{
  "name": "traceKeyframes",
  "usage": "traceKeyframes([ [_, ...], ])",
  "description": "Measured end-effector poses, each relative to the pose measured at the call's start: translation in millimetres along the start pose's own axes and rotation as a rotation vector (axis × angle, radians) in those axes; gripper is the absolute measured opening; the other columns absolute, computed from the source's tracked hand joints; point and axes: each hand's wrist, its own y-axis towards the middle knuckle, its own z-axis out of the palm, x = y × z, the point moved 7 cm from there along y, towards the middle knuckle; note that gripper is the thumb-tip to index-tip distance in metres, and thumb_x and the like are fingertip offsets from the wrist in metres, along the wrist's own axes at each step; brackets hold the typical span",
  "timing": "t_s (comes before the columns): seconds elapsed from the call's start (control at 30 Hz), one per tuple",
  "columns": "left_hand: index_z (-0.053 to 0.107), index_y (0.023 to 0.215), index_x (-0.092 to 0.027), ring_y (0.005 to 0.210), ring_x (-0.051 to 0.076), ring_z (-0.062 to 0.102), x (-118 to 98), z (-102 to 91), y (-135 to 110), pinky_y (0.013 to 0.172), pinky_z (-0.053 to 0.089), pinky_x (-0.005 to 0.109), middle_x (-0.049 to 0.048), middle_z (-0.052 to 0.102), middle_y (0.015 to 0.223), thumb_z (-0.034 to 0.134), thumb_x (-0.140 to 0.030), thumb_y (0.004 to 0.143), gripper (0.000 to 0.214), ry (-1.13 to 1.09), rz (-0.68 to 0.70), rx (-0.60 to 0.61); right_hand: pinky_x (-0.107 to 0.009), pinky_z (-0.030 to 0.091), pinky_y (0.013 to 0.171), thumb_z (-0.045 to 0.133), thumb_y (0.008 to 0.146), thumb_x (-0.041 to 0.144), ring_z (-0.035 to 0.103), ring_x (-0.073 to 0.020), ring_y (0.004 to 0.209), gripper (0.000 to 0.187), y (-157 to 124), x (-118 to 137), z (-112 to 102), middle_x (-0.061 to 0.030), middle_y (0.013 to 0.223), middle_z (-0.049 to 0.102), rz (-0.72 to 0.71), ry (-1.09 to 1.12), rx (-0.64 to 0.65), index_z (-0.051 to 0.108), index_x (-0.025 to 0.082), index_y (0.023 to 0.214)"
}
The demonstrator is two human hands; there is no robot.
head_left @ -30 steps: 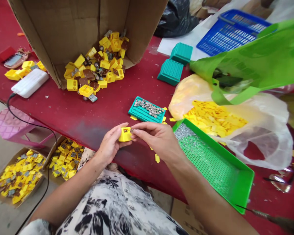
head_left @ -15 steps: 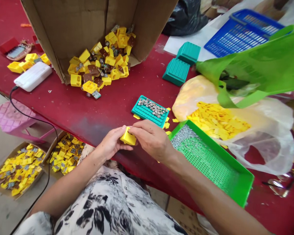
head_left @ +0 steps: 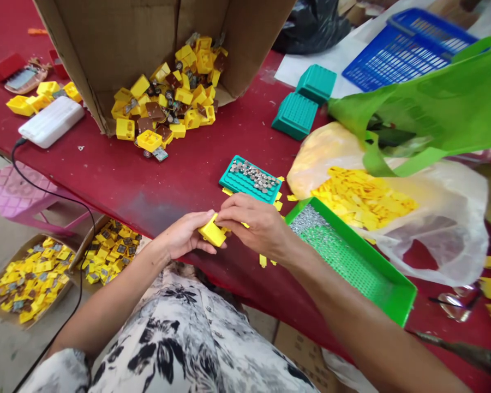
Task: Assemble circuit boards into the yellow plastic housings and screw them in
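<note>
My left hand [head_left: 184, 236] is closed round a small yellow plastic case [head_left: 213, 231], held tilted just over the table's front edge. At its upper right side my right hand [head_left: 256, 224] has its fingertips pinched together; whatever sits in that pinch is hidden. Beyond the hands lies a teal tray [head_left: 247, 188] with shiny round button cells [head_left: 256, 176] on it. Right of the right hand stands a green tray [head_left: 376, 273] with many small metal screws [head_left: 311, 221] heaped at its far end. Loose yellow bits [head_left: 263, 261] lie near the right wrist.
A tipped cardboard box [head_left: 118, 49] spills yellow cases and circuit parts. A plastic bag [head_left: 445, 229] holds yellow pieces; a green bag [head_left: 425, 103] and blue basket [head_left: 409, 49] lie behind. A white power bank [head_left: 51, 123] trails a cable. At right lie glasses [head_left: 454, 307] and a thin-shafted tool [head_left: 450, 345].
The yellow case has tilted a little in my left hand. My right fingers stay pinched beside it. The view has shifted slightly, bringing the thin-shafted tool into sight at the lower right.
</note>
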Motion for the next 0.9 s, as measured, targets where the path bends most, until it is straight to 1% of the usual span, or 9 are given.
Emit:
traceKeyframes([
  [0.13,0.068,0.087,-0.010,0.061,0.019,0.072,0,0.5,0,0.047,0.057,0.023,0.0077,0.071,0.072,0.055,-0.029,0.093,0.024,-0.014,0.009,0.027,-0.028,0.046,0.062,0.049,0.094,0.014,0.056,-0.0149,0.072,0.025,2,10,0,-0.0050,0.077,0.063,-0.055,-0.061,0.051,0.069,0.019,0.080],
  [0.2,0.069,0.091,-0.009,0.063,0.019,0.073,0,0.6,-1,0.048,0.058,0.023,0.0093,0.072,0.076,0.052,-0.029,0.095,0.026,-0.016,0.006,0.035,-0.026,0.049,0.064,0.052,0.094,0.015,0.060,-0.0136,0.074,0.020,3,8,-12,-0.0039,0.081,0.065,-0.009,0.015,-0.017,0.070,0.020,0.085],
  [0.27,0.071,0.100,-0.009,0.066,0.019,0.073,0,0.8,-2,0.050,0.059,0.024,0.0116,0.074,0.084,0.046,-0.027,0.097,0.031,-0.015,-0.013,0.035,-0.027,0.051,0.069,0.057,0.092,0.018,0.063,-0.0135,0.078,0.014,1,-7,-33,-0.0027,0.085,0.068,0.132,0.035,-0.179,0.070,0.022,0.090],
  [0.33,0.070,0.107,-0.008,0.068,0.019,0.074,0,0.4,-4,0.051,0.059,0.024,0.0127,0.074,0.090,0.043,-0.025,0.099,0.034,-0.022,-0.025,0.018,-0.030,0.052,0.072,0.060,0.090,0.021,0.064,-0.0156,0.078,0.010,-9,-32,-55,-0.0029,0.086,0.070,0.322,-0.075,-0.349,0.070,0.023,0.090],
  [0.4,0.070,0.110,-0.009,0.070,0.019,0.074,-3,-0.8,-5,0.052,0.060,0.024,0.0125,0.074,0.092,0.042,-0.023,0.099,0.033,-0.044,-0.014,-0.013,-0.033,0.052,0.073,0.060,0.088,0.024,0.064,-0.0180,0.077,0.010,-21,-58,-67,-0.0044,0.085,0.070,0.481,-0.234,-0.400,0.070,0.022,0.087],
  [0.47,0.069,0.111,-0.009,0.073,0.020,0.074,-5,-1.7,-5,0.054,0.060,0.025,0.0128,0.075,0.093,0.044,-0.023,0.098,0.031,-0.069,0.006,-0.038,-0.036,0.051,0.075,0.058,0.086,0.024,0.063,-0.0202,0.077,0.012,-30,-82,-66,-0.0057,0.083,0.069,0.564,-0.332,-0.341,0.069,0.021,0.084],
  [0.6,0.068,0.110,-0.008,0.079,0.023,0.075,-7,-1.6,-4,0.058,0.061,0.026,0.0152,0.075,0.097,0.048,-0.024,0.096,0.029,-0.098,0.045,-0.059,-0.040,0.049,0.076,0.057,0.084,0.024,0.059,-0.0229,0.077,0.015,-41,-113,-48,-0.0081,0.079,0.066,0.593,-0.379,-0.280,0.069,0.020,0.076],
  [0.77,0.069,0.108,-0.009,0.078,0.022,0.075,-6,-2.3,-4,0.057,0.061,0.025,0.0171,0.075,0.101,0.051,-0.028,0.096,0.029,-0.092,0.065,-0.094,-0.041,0.047,0.073,0.060,0.080,0.025,0.051,-0.0236,0.078,0.013,-41,-129,-27,-0.0093,0.080,0.059,0.594,-0.361,-0.290,0.068,0.021,0.070],
  [0.9,0.070,0.106,-0.009,0.079,0.023,0.075,-6,-2.5,-4,0.058,0.061,0.026,0.0172,0.075,0.102,0.053,-0.028,0.095,0.028,-0.090,0.079,-0.115,-0.042,0.046,0.074,0.059,0.078,0.025,0.046,-0.0229,0.076,0.016,-39,-133,-30,-0.0086,0.075,0.053,0.614,-0.287,-0.346,0.061,0.021,0.063],
])
